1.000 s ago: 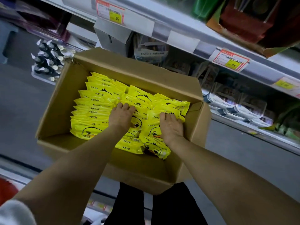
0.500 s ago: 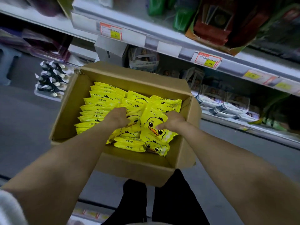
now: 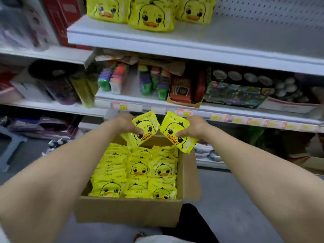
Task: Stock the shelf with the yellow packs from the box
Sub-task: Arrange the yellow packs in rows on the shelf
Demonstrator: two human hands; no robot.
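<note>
An open cardboard box [image 3: 129, 213] sits low in front of me, filled with several yellow duck-face packs [image 3: 136, 170]. My left hand [image 3: 125, 124] grips one yellow pack [image 3: 146, 127] lifted above the box's far edge. My right hand [image 3: 193, 127] grips a second yellow pack [image 3: 175, 130] beside it. Both packs face me, tilted toward each other. On the top white shelf [image 3: 175, 39] several yellow duck packs [image 3: 151, 16] stand at the left part.
The top shelf is bare to the right of the stocked packs, with a pegboard back. The middle shelf [image 3: 192, 106] holds card boxes, coloured items and price tags. Lower shelves at left and right carry other goods. The grey floor lies around the box.
Both hands have come up out of the box, each lifting a yellow pack. My view has tilted upward, bringing the top shelf with stocked packs into sight.
</note>
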